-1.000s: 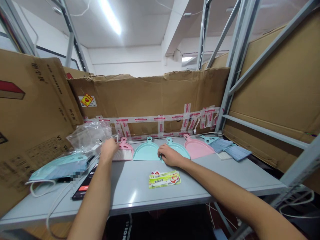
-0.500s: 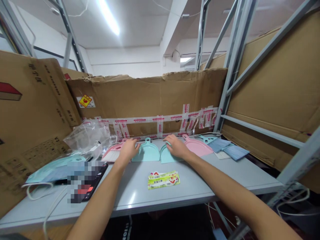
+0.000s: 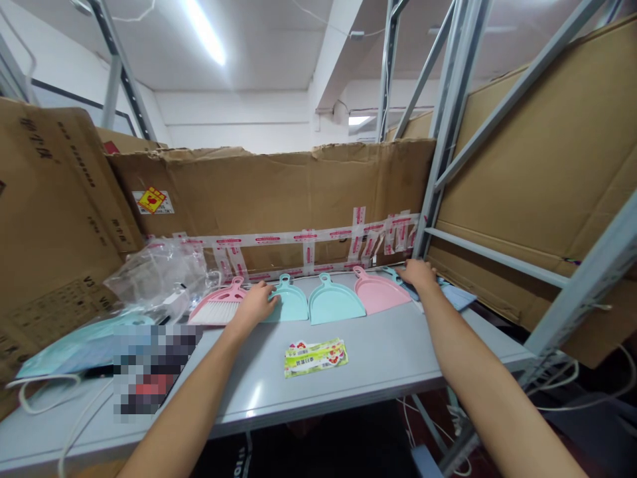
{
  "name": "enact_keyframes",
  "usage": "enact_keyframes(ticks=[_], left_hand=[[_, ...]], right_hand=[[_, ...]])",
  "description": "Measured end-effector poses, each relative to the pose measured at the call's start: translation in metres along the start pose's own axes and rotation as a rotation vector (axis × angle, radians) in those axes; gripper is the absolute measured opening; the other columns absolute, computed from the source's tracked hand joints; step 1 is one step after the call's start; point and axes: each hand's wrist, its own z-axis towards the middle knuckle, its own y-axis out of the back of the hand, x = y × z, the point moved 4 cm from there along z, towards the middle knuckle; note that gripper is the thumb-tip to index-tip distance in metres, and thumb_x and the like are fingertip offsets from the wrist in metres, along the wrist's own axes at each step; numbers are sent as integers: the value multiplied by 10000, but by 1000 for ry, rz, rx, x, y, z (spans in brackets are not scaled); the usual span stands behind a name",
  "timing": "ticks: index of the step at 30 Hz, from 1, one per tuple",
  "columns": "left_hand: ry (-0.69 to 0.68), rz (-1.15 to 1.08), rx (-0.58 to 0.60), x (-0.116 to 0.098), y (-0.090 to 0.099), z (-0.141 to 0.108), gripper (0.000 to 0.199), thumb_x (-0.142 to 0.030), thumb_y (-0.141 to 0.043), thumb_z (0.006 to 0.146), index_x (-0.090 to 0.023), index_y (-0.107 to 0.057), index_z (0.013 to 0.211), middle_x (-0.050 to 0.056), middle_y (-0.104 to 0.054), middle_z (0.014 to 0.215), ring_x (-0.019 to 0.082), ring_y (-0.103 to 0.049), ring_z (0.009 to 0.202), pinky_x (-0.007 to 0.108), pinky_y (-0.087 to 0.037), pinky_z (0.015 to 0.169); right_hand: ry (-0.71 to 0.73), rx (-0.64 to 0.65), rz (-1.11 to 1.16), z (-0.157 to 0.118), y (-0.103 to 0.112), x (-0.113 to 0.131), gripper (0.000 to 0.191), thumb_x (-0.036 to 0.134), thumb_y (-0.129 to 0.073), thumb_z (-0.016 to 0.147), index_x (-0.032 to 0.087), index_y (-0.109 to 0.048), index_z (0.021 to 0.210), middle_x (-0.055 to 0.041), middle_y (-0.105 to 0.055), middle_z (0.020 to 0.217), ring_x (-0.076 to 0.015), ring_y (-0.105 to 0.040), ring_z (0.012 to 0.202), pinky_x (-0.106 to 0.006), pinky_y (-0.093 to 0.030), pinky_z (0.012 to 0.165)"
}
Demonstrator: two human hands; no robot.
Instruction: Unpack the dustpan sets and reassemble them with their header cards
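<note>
Places off the yellow-green packet [image 3: 316, 358]. Left hand [image 3: 255, 304], far-left of it: grip half-curled at the teal dustpan [image 3: 293, 307]; can't tell if it's pinching. Careless wrist could nudge that into the pink brush [image 3: 221, 309]. Right hand [image 3: 421, 273], far-right: fingers bent over the blue-bristled brush [image 3: 458, 297], hold unclear. Sideways drag there could skew the pink dustpan [image 3: 382, 293]. Around: plastic bag [image 3: 159, 265] far-left, carton [image 3: 279, 186] behind, blocking deeper reach; metal upright [image 3: 432, 206] far-right, crowding right knuckles.
</note>
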Motion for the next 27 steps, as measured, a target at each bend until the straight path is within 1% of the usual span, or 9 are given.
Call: enact_keyframes(ticks=[2, 4, 8, 11, 15, 18, 20, 24, 27], left_hand=[[13, 11, 18, 2, -3, 0, 335, -359, -629, 1066, -186, -842, 1258, 168, -792, 1298, 330, -755, 1199, 381, -563, 1041], [17, 19, 36, 3, -5, 0, 326, -338, -644, 1049, -194, -844, 1262, 167, -806, 1288, 328, -763, 1198, 376, -565, 1029], [4, 30, 62, 5, -7, 2, 326, -297, -654, 1018, -193, -858, 1249, 165, -841, 1214, 335, -774, 1174, 377, -569, 993], [-22, 22, 75, 3, -7, 2, 318, -310, -646, 1025, -209, -883, 1210, 153, -851, 1173, 328, -782, 1136, 372, -567, 975], [-134, -31, 87, -8, -8, 1, 306, -349, -650, 1038, -243, -921, 1135, 140, -844, 1133, 313, -780, 1097, 363, -565, 978], [-221, -86, 83, -17, -10, -1, 339, -369, -619, 1059, -257, -925, 1151, 128, -839, 1136, 297, -781, 1093, 354, -575, 998], [-259, -131, 85, -20, -12, -2, 349, -380, -606, 1067, -270, -919, 1174, 114, -838, 1177, 281, -783, 1113, 336, -579, 1023], [-280, -172, 92, -21, -16, -2, 374, -415, -598, 1067, -266, -910, 1210, 115, -826, 1242, 274, -780, 1154, 330, -580, 1067], [-279, -180, 98, -21, -18, -2, 394, -433, -585, 1070, -262, -909, 1214, 120, -823, 1249, 281, -778, 1158, 346, -581, 1079]], right_hand=[[0, 82, 29, 6, -11, -3, 593, 619, -658, 1066, 179, -806, 1434, -249, -747, 1468, -453, -679, 1400, -569, -538, 1155], [11, 121, 49, 10, -17, -2, 620, 685, -676, 1034, 217, -827, 1411, -228, -752, 1471, -440, -703, 1380, -552, -560, 1137], [6, 101, 36, 17, -22, 2, 697, 756, -739, 954, 197, -851, 1354, -247, -753, 1449, -451, -697, 1383, -557, -573, 1127], [-18, 93, 46, 22, -26, 3, 681, 704, -811, 901, 165, -854, 1315, -268, -775, 1370, -440, -715, 1347, -543, -584, 1105], [-48, 94, 72, 24, -28, 5, 518, 555, -820, 908, 198, -861, 1281, -245, -790, 1337, -427, -737, 1322, -583, -576, 1114], [-80, 73, 100, 22, -24, 4, 499, 529, -799, 933, 181, -854, 1288, -268, -777, 1352, -437, -740, 1324, -621, -566, 1131], [-98, 32, 121, 22, -17, 0, 502, 540, -784, 950, 174, -851, 1287, -281, -774, 1346, -437, -738, 1328, -616, -573, 1128], [-102, -77, 150, 28, 3, -16, 472, 574, -783, 949, 195, -878, 1214, -265, -807, 1269, -425, -764, 1276, -563, -598, 1098], [-109, -85, 126, 33, 14, -28, 535, 607, -824, 907, 169, -879, 1210, -281, -814, 1259, -428, -791, 1225, -521, -627, 1048]])
